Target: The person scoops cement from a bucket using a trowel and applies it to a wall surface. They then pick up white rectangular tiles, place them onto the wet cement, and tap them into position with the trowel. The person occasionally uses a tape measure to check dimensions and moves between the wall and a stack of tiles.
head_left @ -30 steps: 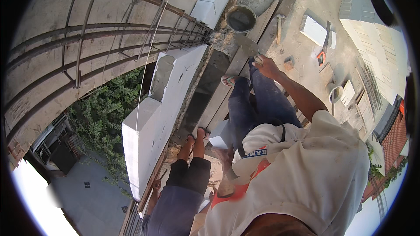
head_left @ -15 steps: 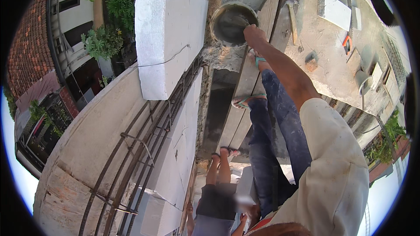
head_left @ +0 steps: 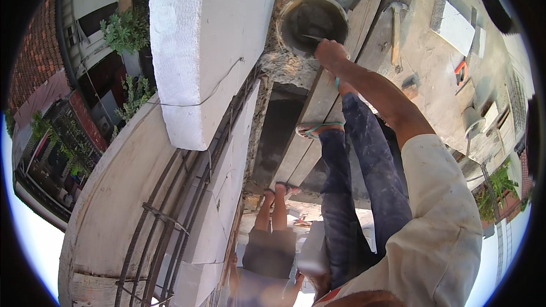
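Observation:
My right hand (head_left: 331, 54) is closed around the handle of a trowel at the near rim of a round bucket (head_left: 282, 33). The thin metal blade of the trowel (head_left: 311, 37) points left over the bucket's inside. Wet grey mortar (head_left: 315, 20) lies in the bucket. A wooden plank (head_left: 325, 99) runs beside it, under a sandalled foot (head_left: 311, 130). I cannot make out my left hand; whose skin shows beside a pale block (head_left: 313, 244) near the lower edge is unclear.
Left stands a white block wall (head_left: 227, 40) with a bent wire, above steel rebar (head_left: 165, 216). A claw hammer (head_left: 396, 34), a white block (head_left: 453, 27) and an orange-handled saw (head_left: 461, 72) lie at right. A co-worker's legs (head_left: 271, 210) show below. Beside the plank is a dark gap (head_left: 278, 125).
My right hand has turned slightly at the bucket's rim, and the trowel's blade now shows. The whole view has shifted, bringing the block wall lower and the hammer farther right.

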Available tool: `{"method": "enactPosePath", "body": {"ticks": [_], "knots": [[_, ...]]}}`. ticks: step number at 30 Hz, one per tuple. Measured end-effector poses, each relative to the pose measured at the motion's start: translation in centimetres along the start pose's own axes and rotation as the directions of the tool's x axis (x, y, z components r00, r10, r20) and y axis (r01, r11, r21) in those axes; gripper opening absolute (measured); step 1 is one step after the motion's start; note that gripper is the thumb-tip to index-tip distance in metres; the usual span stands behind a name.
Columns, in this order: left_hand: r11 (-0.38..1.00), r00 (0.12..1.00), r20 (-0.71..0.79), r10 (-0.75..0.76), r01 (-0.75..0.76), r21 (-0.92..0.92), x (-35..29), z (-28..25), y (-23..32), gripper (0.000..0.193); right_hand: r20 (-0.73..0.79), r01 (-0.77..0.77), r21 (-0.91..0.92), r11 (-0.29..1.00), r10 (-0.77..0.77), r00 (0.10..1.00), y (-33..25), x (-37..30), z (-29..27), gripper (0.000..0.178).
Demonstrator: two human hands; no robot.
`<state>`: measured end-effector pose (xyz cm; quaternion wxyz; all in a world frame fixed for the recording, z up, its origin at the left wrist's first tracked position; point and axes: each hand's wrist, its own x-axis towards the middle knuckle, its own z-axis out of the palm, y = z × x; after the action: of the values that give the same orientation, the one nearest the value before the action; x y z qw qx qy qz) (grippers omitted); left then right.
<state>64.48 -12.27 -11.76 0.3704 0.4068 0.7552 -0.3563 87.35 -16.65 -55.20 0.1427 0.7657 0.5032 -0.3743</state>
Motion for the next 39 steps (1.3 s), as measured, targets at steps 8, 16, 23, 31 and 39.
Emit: {"method": "enactPosePath", "body": {"ticks": [8, 16, 23, 31, 39], "knots": [[0.902, 0.924, -0.077, 0.373, -0.342, 0.265, 0.9, -2.2, -5.2, 0.096, 0.051, 0.025, 0.485, 0.874, -0.056, 0.997, 8.6, -2.2, -2.1, 0.043], [0.822, 0.835, -0.162, 0.526, -0.450, 0.350, 2.1, -4.4, -14.0, 0.094, -0.086, 0.122, 0.509, 0.852, -0.090, 0.992, 10.5, -11.6, -7.8, 0.049], [0.864, 0.814, -0.311, 0.490, -0.407, 0.295, -2.2, -7.7, -26.6, 0.093, -0.154, 0.193, 0.728, 0.658, -0.117, 0.981, 3.8, -25.8, -18.4, 0.054], [0.926, 0.832, -0.417, 0.365, -0.371, 0.069, -5.3, -5.2, -41.2, 0.093, -0.473, 0.478, 0.641, 0.601, -0.181, 0.862, -13.8, -44.9, -25.4, 0.051], [0.925, 0.863, -0.398, 0.312, -0.372, -0.082, -3.5, -4.1, -48.3, 0.092, 0.027, 0.153, 0.935, 0.319, -0.495, 0.869, -35.7, -52.9, -29.7, 0.040]]}}
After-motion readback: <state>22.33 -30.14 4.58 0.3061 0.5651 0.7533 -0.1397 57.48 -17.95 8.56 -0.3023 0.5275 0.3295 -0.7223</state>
